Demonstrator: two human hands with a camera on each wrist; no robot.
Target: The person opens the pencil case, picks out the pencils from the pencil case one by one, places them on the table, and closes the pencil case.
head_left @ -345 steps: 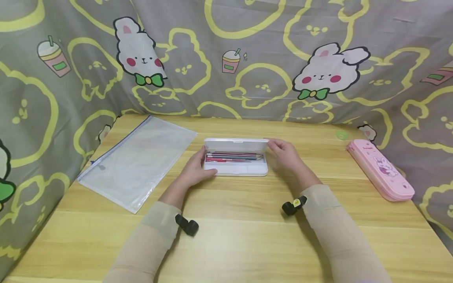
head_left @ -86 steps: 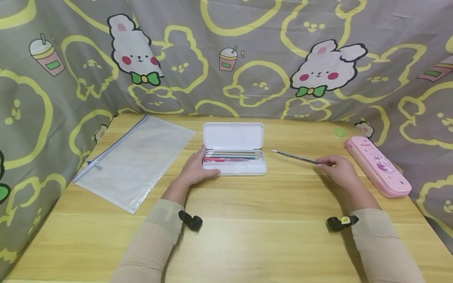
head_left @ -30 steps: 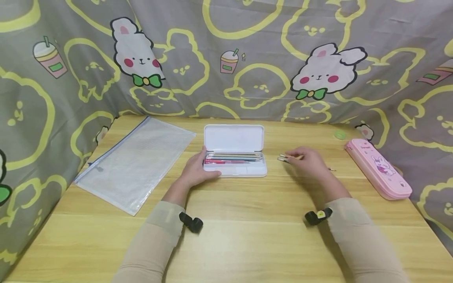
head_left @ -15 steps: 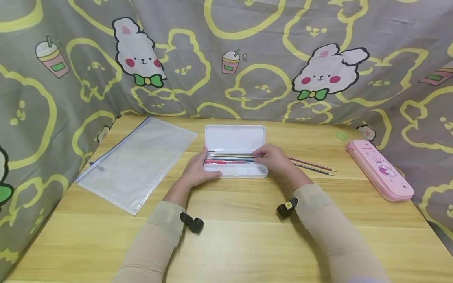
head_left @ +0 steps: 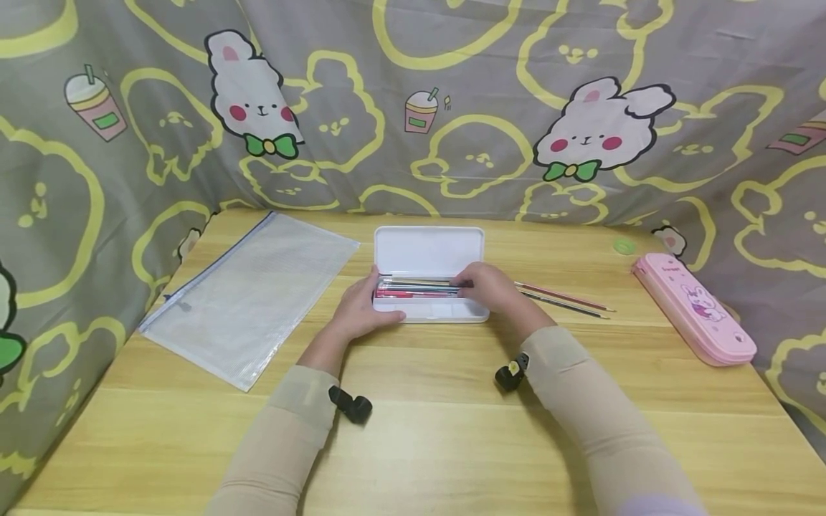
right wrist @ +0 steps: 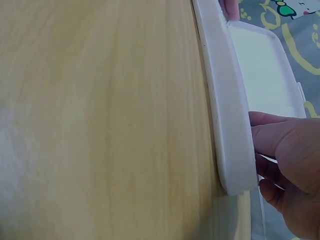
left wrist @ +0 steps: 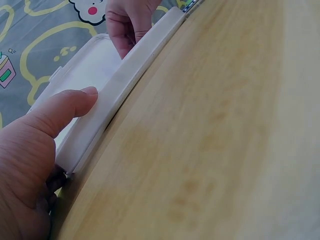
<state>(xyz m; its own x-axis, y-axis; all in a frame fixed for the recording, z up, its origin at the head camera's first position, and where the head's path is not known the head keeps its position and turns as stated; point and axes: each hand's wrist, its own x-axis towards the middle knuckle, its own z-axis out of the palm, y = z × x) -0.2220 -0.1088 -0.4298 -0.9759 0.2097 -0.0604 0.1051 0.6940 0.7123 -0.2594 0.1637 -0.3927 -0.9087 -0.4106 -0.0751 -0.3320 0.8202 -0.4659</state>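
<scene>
An open white pencil case (head_left: 429, 251) lies mid-table, its lid tipped back. My left hand (head_left: 353, 308) grips the case's left end, its thumb on the front wall in the left wrist view. Inside lie several pencils (head_left: 419, 284) and a red pen (head_left: 413, 294). My right hand (head_left: 493, 288) reaches into the case's right end, its bent fingers among the pencils. The case wall hides those fingertips in the right wrist view, so whether they pinch a pencil cannot be told. Right of the case, a red-striped pencil (head_left: 568, 295) and a dark pencil (head_left: 571, 307) rest on the table.
A clear zip pouch (head_left: 252, 301) lies flat at the left. On the right are a pink rabbit pencil case (head_left: 697, 308) and, behind it, a small green ring-shaped item (head_left: 623, 246). Patterned curtain (head_left: 477, 158) hangs along the table's back and sides.
The case lid went from partly raised to fully back. Two pencils came out onto the table at the right. My right hand then returned to the case and shifted slightly left; the left stayed.
</scene>
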